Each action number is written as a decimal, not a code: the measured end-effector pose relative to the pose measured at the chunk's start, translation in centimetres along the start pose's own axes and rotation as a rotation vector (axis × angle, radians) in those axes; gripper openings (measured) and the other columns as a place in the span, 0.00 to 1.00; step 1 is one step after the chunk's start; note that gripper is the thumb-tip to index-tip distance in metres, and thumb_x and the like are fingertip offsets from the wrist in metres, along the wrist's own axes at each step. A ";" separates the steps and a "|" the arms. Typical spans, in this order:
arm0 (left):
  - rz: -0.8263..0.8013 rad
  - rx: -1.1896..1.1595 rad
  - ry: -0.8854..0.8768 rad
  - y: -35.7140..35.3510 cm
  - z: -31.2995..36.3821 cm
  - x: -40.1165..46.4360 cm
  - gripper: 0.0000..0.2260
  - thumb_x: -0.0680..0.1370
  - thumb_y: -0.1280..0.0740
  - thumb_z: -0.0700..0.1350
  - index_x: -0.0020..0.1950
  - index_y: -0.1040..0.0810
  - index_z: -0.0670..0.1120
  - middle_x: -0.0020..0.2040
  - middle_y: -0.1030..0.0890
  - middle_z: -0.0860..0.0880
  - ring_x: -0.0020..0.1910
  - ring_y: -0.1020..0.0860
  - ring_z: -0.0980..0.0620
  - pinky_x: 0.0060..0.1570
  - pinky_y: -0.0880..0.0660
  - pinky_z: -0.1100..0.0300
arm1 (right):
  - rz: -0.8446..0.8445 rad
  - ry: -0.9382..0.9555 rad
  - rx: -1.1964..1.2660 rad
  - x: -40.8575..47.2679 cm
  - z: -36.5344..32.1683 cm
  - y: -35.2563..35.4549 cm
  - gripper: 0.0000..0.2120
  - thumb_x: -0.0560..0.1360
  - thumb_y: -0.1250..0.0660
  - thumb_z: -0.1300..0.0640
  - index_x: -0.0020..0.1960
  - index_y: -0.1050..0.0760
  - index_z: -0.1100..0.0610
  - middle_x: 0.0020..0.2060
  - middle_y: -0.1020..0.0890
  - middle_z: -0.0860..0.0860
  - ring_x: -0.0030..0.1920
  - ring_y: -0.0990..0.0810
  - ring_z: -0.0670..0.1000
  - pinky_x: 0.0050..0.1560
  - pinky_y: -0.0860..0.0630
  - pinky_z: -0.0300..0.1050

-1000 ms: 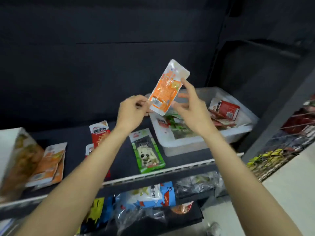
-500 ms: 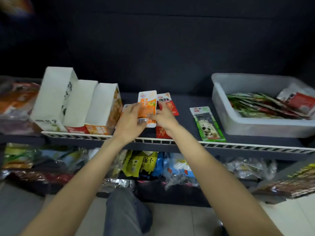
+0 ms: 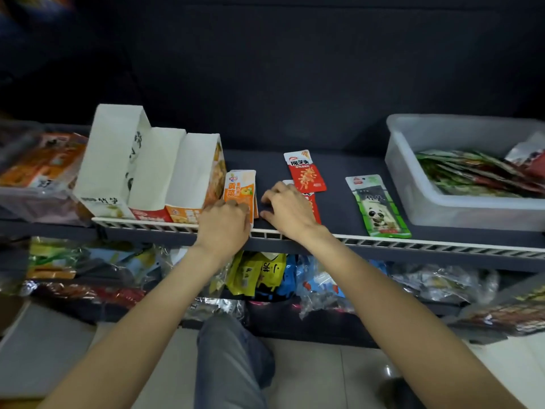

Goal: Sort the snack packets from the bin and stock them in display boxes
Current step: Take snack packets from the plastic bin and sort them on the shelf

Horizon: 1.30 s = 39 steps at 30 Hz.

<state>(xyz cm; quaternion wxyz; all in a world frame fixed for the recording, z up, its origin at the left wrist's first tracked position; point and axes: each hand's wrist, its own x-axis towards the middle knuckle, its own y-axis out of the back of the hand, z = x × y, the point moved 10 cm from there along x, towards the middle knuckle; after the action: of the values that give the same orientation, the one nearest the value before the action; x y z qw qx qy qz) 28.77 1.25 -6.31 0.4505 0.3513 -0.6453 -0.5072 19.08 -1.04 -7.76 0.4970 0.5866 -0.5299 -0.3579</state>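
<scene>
An orange snack packet (image 3: 239, 188) lies on top of a small stack of the same kind, on the dark shelf (image 3: 336, 178) just right of the display boxes. My left hand (image 3: 224, 224) holds its near end with curled fingers. My right hand (image 3: 287, 208) rests beside it with loosely curled fingers on the shelf and holds nothing; it partly covers a red packet (image 3: 315, 206). Another red packet (image 3: 305, 171) lies behind that hand. A green panda packet (image 3: 376, 206) lies further right. The clear bin (image 3: 460, 209) at the right holds several packets.
Three open display boxes (image 3: 156, 172) stand side by side at the left of the shelf, the orange-fronted one (image 3: 194, 175) nearest the stack. A white rail (image 3: 413, 242) runs along the shelf's front edge. Bagged snacks fill the lower shelf (image 3: 259, 276). My knee (image 3: 230, 349) is below.
Both hands brought the orange packet down from above the bin and leftward onto the stack beside the boxes. My right hand has let go of it.
</scene>
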 end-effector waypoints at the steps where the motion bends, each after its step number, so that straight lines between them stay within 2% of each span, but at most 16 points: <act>1: 0.046 0.025 -0.005 1.0 0.6 0.3 0.13 0.79 0.42 0.49 0.55 0.21 0.46 0.49 0.19 0.46 0.47 0.21 0.45 0.39 0.28 0.56 | 0.035 0.029 -0.006 -0.5 0.3 0.9 0.16 0.78 0.36 0.50 0.63 0.26 0.55 0.61 0.26 0.54 0.63 0.30 0.56 0.60 0.31 0.49; 4: 0.245 -0.116 -0.076 4.9 3.2 0.8 0.13 0.79 0.42 0.51 0.50 0.19 0.48 0.40 0.17 0.48 0.37 0.19 0.47 0.31 0.34 0.61 | 0.106 0.031 0.087 -2.6 2.8 4.0 0.12 0.78 0.37 0.53 0.60 0.24 0.52 0.59 0.22 0.51 0.60 0.26 0.54 0.58 0.29 0.48; 6: 0.364 -0.334 -0.121 7.7 5.0 1.3 0.13 0.78 0.43 0.52 0.49 0.19 0.51 0.35 0.18 0.52 0.32 0.21 0.51 0.29 0.34 0.63 | 0.108 -0.027 0.292 -4.4 5.4 6.4 0.09 0.76 0.35 0.55 0.56 0.21 0.50 0.51 0.18 0.49 0.51 0.20 0.50 0.53 0.24 0.48; 8: 0.426 -0.573 -0.118 9.3 7.0 2.5 0.11 0.77 0.40 0.51 0.53 0.20 0.53 0.37 0.20 0.54 0.33 0.22 0.55 0.31 0.30 0.62 | 0.119 -0.081 0.445 -6.2 8.6 9.3 0.07 0.75 0.34 0.58 0.51 0.20 0.51 0.41 0.16 0.48 0.42 0.18 0.47 0.49 0.22 0.47; 11: 0.340 -0.964 -0.122 9.3 12.1 5.9 0.10 0.75 0.36 0.45 0.56 0.23 0.53 0.39 0.24 0.54 0.35 0.24 0.57 0.39 0.28 0.62 | 0.219 -0.167 0.497 -8.8 14.8 14.4 0.07 0.75 0.33 0.61 0.47 0.19 0.51 0.36 0.16 0.48 0.37 0.17 0.46 0.45 0.23 0.42; 14: 0.071 -1.238 -0.269 9.0 20.3 9.9 0.12 0.75 0.33 0.38 0.56 0.22 0.51 0.46 0.23 0.53 0.41 0.24 0.59 0.44 0.29 0.70 | 0.304 -0.241 0.412 -10.5 21.9 18.5 0.08 0.74 0.33 0.63 0.47 0.20 0.52 0.37 0.16 0.49 0.38 0.17 0.48 0.46 0.23 0.41; 17: -0.032 -1.135 -0.462 9.2 27.5 13.6 0.12 0.76 0.33 0.39 0.58 0.22 0.49 0.52 0.23 0.54 0.50 0.25 0.61 0.52 0.30 0.70 | 0.344 -0.334 0.260 -11.4 29.1 20.4 0.07 0.74 0.32 0.63 0.48 0.18 0.55 0.41 0.16 0.50 0.40 0.18 0.48 0.44 0.27 0.35; 19: -0.050 -1.022 -0.516 8.4 30.9 16.5 0.12 0.77 0.34 0.42 0.60 0.23 0.49 0.55 0.24 0.54 0.55 0.26 0.60 0.55 0.32 0.70 | 0.328 -0.379 0.165 -11.3 33.2 20.5 0.08 0.74 0.33 0.63 0.50 0.18 0.56 0.46 0.16 0.51 0.46 0.18 0.50 0.49 0.27 0.38; 21: -0.081 -0.939 -0.501 6.5 33.2 19.6 0.12 0.78 0.34 0.45 0.61 0.23 0.49 0.58 0.23 0.52 0.58 0.25 0.57 0.57 0.31 0.65 | 0.288 -0.433 0.064 -10.9 36.6 20.3 0.10 0.74 0.33 0.62 0.54 0.20 0.55 0.53 0.18 0.53 0.54 0.20 0.54 0.56 0.26 0.45; 25: -0.094 -0.673 -0.507 2.9 37.0 23.7 0.14 0.76 0.32 0.49 0.61 0.23 0.49 0.60 0.21 0.50 0.59 0.24 0.52 0.60 0.28 0.55 | 0.201 -0.550 -0.058 -10.0 41.0 19.0 0.17 0.75 0.33 0.60 0.63 0.25 0.54 0.61 0.24 0.56 0.60 0.25 0.58 0.61 0.29 0.48; 28: -0.118 -0.568 -0.501 1.3 38.7 25.4 0.18 0.75 0.31 0.53 0.62 0.24 0.50 0.61 0.21 0.49 0.59 0.24 0.49 0.60 0.29 0.54 | 0.154 -0.570 -0.023 -8.6 42.7 17.6 0.18 0.75 0.34 0.59 0.65 0.27 0.53 0.63 0.24 0.56 0.63 0.27 0.58 0.63 0.30 0.49; 31: -0.243 -0.408 -0.501 -1.5 40.0 26.4 0.20 0.76 0.34 0.55 0.66 0.27 0.51 0.62 0.22 0.47 0.61 0.25 0.46 0.58 0.30 0.55 | 0.119 -0.599 0.010 -7.8 44.1 16.3 0.19 0.75 0.35 0.58 0.66 0.28 0.51 0.63 0.24 0.55 0.64 0.27 0.56 0.63 0.30 0.50; 33: -0.294 -0.326 -0.510 -2.7 40.3 26.6 0.18 0.78 0.37 0.55 0.66 0.27 0.52 0.62 0.22 0.46 0.61 0.25 0.45 0.56 0.29 0.54 | 0.099 -0.606 0.017 -7.6 44.6 15.5 0.19 0.76 0.36 0.58 0.66 0.28 0.51 0.63 0.24 0.54 0.63 0.27 0.56 0.63 0.29 0.50; 36: -0.144 -0.301 -0.538 -0.8 40.3 26.5 0.14 0.81 0.42 0.51 0.63 0.23 0.54 0.58 0.20 0.45 0.57 0.23 0.42 0.52 0.28 0.53 | 0.140 -0.590 0.039 -7.4 44.8 15.6 0.20 0.76 0.35 0.58 0.67 0.29 0.52 0.64 0.24 0.54 0.64 0.27 0.56 0.64 0.30 0.49; 39: 0.034 -0.474 -0.559 2.3 39.6 26.1 0.12 0.80 0.40 0.53 0.59 0.20 0.57 0.52 0.17 0.49 0.53 0.21 0.46 0.50 0.26 0.54 | 0.212 -0.556 0.112 -7.3 44.4 16.4 0.20 0.76 0.34 0.56 0.67 0.29 0.53 0.64 0.25 0.55 0.64 0.27 0.56 0.64 0.31 0.47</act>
<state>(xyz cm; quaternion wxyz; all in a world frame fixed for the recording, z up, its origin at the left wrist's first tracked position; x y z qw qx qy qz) -17.47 -8.57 -1.36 0.3338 0.0742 -0.6138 -0.7116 -28.65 -2.05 -3.85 0.3344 0.4339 -0.7230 -0.4209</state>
